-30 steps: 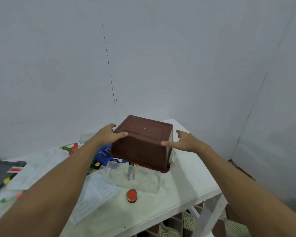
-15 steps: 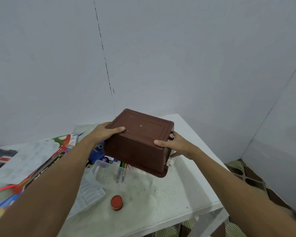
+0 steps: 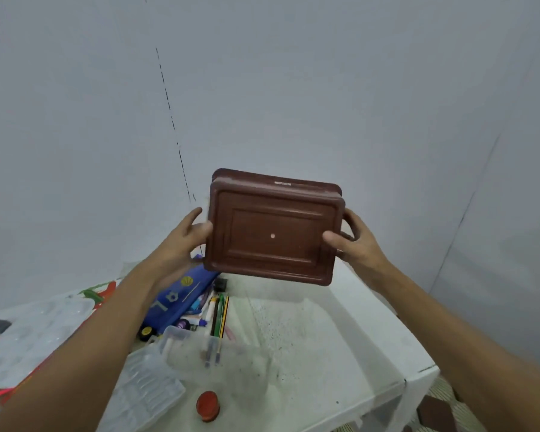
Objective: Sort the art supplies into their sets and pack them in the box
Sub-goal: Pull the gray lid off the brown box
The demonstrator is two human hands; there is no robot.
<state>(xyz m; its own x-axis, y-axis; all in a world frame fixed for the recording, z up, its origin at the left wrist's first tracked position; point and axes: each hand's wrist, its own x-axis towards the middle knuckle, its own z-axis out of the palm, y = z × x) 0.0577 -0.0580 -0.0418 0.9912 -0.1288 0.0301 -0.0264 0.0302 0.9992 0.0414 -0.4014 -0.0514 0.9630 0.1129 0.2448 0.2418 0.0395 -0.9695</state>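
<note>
Head view, centre of frame: the brown plastic box [image 3: 272,227] is now lifted higher off the white table [image 3: 340,347] and tipped so its underside faces the camera. Left hand [image 3: 184,235] grips its left edge, right hand [image 3: 353,241] its right edge. Its small white label is unreadable.
</note>
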